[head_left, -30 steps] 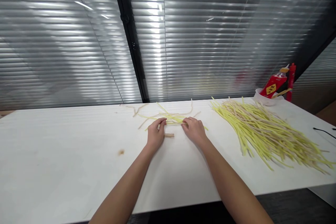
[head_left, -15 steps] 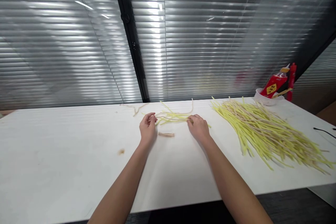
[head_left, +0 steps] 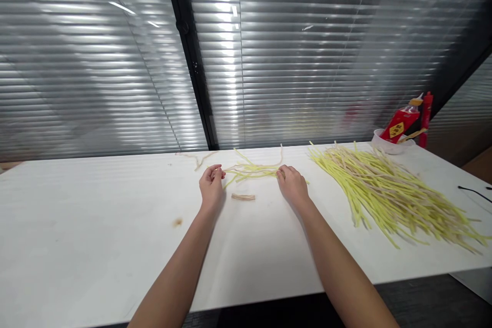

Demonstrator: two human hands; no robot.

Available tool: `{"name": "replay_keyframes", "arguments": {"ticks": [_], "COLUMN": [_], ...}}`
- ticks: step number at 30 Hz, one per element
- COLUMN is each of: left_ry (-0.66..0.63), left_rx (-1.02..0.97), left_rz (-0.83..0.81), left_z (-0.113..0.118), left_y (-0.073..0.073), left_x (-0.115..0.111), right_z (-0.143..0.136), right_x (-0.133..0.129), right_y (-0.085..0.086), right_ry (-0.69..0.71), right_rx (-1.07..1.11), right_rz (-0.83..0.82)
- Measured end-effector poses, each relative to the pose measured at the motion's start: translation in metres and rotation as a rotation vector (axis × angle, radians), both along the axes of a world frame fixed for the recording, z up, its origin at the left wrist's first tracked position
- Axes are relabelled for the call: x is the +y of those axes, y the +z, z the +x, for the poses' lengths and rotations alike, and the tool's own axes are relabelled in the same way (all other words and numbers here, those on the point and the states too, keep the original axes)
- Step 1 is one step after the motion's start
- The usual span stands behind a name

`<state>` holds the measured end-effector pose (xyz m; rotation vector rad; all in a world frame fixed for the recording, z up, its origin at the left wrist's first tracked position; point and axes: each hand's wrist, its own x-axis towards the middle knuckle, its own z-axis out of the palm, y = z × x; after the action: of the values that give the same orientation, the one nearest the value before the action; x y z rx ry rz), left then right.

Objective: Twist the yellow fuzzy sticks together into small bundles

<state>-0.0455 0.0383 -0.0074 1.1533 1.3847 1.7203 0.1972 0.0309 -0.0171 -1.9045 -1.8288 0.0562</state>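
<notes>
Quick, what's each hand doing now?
Left hand: fingers pinched, seemingly on the ends of the strands.
Right hand: fingers curled over their other ends; grip can't be told.

Bright streaks of light glare off the blinds; soft shadows, slightly blurred hands.

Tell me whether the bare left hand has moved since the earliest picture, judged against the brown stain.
Yes. The bare left hand has moved left, closer to the small brown stain on the white tabletop.
</notes>
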Motion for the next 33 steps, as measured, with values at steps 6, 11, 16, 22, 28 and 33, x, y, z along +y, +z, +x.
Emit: {"name": "replay_keyframes", "arguments": {"ticks": [6, 11, 16, 22, 28, 33], "left_ry": [0.001, 0.004, 0.010, -0.013, -0.267, -0.489], "left_rx": [-0.060, -0.147, -0.213, -0.343, -0.505, -0.263], "left_rz": [-0.036, -0.082, -0.114, -0.120, -0.119, -0.191], "left_z": [0.001, 0.002, 0.002, -0.001, 0.003, 0.023], "left_y": [0.005, 0.010, 0.011, 0.013, 0.022, 0.012], "left_x": [-0.003, -0.005, -0.005, -0.003, -0.008, -0.017], "right_z": [0.001, 0.005, 0.008, 0.005, -0.013, -0.037], "right_x": [0.001, 0.005, 0.005, 0.003, -0.004, -0.012], "right_y": [0.001, 0.000, 0.002, 0.007, 0.010, 0.008], "right_ry": [-0.007, 0.028, 0.100, 0.177, 0.247, 0.309], "right_rx": [0.016, 0.103, 0.324, 0.515, 0.741, 0.863], "right_rz": [0.014, 0.038, 0.074, 0.172, 0.198, 0.125]}}
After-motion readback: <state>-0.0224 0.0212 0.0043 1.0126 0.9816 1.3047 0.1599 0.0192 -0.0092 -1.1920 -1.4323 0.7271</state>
